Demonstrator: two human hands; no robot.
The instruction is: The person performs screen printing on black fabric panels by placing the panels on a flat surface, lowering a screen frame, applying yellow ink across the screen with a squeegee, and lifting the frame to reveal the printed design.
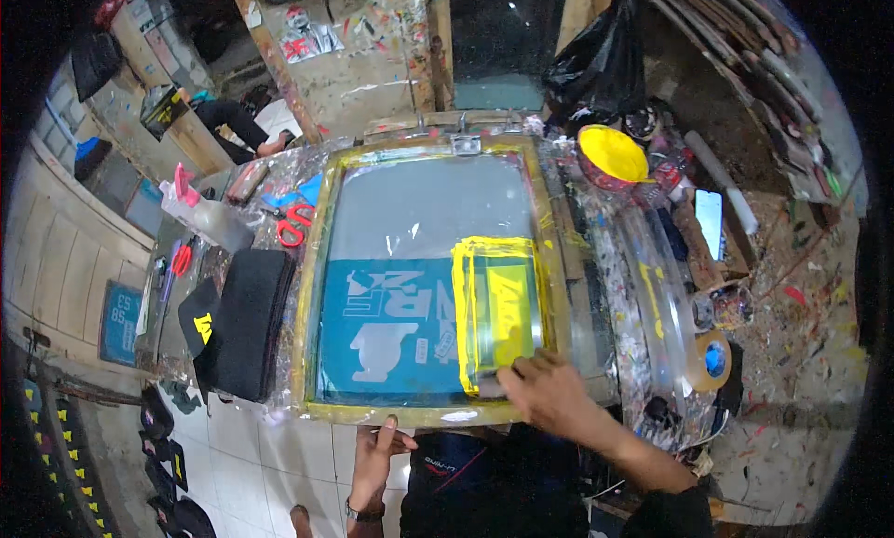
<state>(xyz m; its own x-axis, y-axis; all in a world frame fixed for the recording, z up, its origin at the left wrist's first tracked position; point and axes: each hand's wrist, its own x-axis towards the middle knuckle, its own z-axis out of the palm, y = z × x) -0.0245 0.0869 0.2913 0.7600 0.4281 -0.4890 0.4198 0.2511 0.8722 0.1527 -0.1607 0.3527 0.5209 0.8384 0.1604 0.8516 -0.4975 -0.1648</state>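
Note:
A wooden-framed printing screen (545,286) lies in front of me, its mesh grey at the far half and teal nearer, with pale stencil shapes. Yellow ink (507,314) is spread in a rough rectangle on its right side. My right hand (545,389) is closed round a squeegee (489,383), which rests at the near end of that ink; its grip is mostly hidden by the fingers. Below the near frame edge is my left hand (377,452), thumb up against the wood and fingers apart, holding nothing visible.
Left of the screen are a stack of black fabric pieces (250,324), red scissors (294,225) and a spray bottle (209,219). On the right stand a bowl of yellow ink (613,154), a phone (710,223) and a tape roll (715,359). Another person's hand (275,145) shows far left.

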